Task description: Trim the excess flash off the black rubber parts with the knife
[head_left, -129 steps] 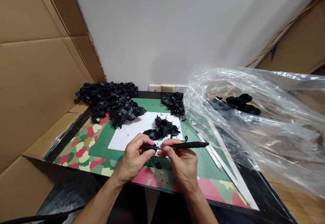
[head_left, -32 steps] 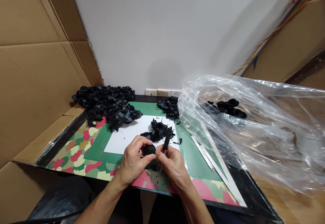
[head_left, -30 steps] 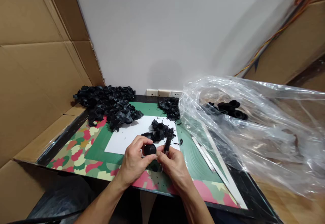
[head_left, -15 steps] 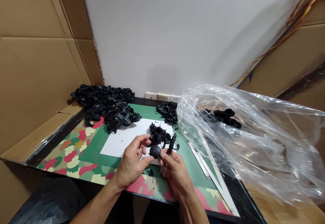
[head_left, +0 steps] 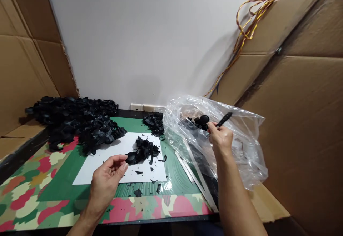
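My left hand (head_left: 108, 175) is over the white sheet (head_left: 88, 173), thumb and forefinger closed at the edge of a dark round rubber piece (head_left: 131, 158). That piece lies against a small heap of black rubber parts and scraps (head_left: 146, 147). My right hand (head_left: 221, 137) is out at the clear plastic bag (head_left: 174, 121), fingers curled round a black-handled tool (head_left: 224, 119) whose handle points up and right. A round black cap (head_left: 204, 119) shows just beyond its fingertips among other black parts; whether the fingers touch it I cannot tell.
A large pile of black rubber parts (head_left: 80, 114) is at the back left. A smaller scrap heap (head_left: 154, 123) sits near the wall sockets (head_left: 148, 108). White strips (head_left: 184, 166) lie right on the green mat (head_left: 123, 191). Cardboard (head_left: 302, 121) stands on both sides.
My right hand has moved from the middle to the bag, carrying the tool. My left hand has let go of the round cap and moved to the small heap. The view has shifted right.
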Demonstrator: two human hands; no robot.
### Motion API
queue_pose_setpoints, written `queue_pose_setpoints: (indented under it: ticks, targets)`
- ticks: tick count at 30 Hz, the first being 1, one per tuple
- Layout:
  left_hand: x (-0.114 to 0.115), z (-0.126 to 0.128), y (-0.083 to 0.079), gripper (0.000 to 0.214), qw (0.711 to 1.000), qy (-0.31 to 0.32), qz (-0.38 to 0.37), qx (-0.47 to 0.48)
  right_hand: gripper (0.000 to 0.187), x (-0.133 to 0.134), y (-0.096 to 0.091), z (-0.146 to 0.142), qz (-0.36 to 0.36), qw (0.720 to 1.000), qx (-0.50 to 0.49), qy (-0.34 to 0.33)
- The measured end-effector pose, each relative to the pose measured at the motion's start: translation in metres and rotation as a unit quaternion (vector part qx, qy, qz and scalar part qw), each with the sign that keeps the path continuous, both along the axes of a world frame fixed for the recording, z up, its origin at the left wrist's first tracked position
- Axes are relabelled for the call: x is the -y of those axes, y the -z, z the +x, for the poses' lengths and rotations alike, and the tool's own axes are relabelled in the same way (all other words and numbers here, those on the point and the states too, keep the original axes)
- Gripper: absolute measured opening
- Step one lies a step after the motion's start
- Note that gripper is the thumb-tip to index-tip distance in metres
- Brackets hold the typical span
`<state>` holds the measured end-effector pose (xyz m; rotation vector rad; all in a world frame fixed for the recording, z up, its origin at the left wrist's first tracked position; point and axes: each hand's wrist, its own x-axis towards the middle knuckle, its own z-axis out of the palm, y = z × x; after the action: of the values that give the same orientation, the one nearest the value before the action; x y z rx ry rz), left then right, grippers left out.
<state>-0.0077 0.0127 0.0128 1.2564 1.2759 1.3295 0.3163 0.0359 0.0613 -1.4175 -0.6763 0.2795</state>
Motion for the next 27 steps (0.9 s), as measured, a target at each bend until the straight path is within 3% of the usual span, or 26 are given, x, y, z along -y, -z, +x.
queue_pose_setpoints:
  ticks: [3, 5, 7, 10, 14, 18, 20, 22, 24, 27]
  targets:
    - [0.001, 0.006, -0.001, 0.028, 1.000, 0.026, -0.015, 0.004, 0.058, 0.012, 0.011, -0.013, 0.011, 0.995, -0.077, -0.060]
    - [0.002, 0.014, -0.003, 0.028, 0.997, 0.064, -0.035, 0.015, 0.060, 0.026, 0.021, -0.039, 0.058, 0.958, -0.207, -0.190]
    - [0.004, 0.023, -0.005, 0.031, 0.991, 0.116, -0.059, 0.027, 0.055, 0.037, 0.029, -0.068, 0.084, 0.916, -0.288, -0.267]
    - [0.012, 0.037, -0.006, 0.037, 0.980, 0.178, -0.092, 0.018, 0.047, 0.047, 0.038, -0.107, 0.072, 0.882, -0.330, -0.328]
    - [0.025, 0.048, 0.000, 0.044, 0.953, 0.258, -0.160, 0.005, 0.040, 0.059, 0.049, -0.142, 0.026, 0.866, -0.326, -0.379]
    - [0.036, 0.044, 0.007, 0.043, 0.955, 0.242, -0.166, 0.033, 0.034, 0.068, 0.056, -0.153, -0.019, 0.866, -0.260, -0.427]
    - [0.038, 0.037, 0.007, 0.038, 0.960, 0.236, -0.152, -0.003, 0.036, 0.067, 0.056, -0.150, -0.028, 0.867, -0.256, -0.427]
    - [0.036, 0.025, 0.004, 0.032, 0.968, 0.212, -0.105, -0.081, 0.041, 0.063, 0.054, -0.142, -0.025, 0.885, -0.253, -0.391]
    - [0.029, 0.011, -0.001, 0.034, 0.974, 0.139, -0.035, -0.178, 0.041, 0.056, 0.050, -0.132, -0.019, 0.910, -0.219, -0.350]
    - [0.014, -0.006, -0.008, 0.043, 0.947, 0.044, 0.026, -0.317, 0.027, 0.046, 0.044, -0.122, -0.033, 0.920, -0.150, -0.360]
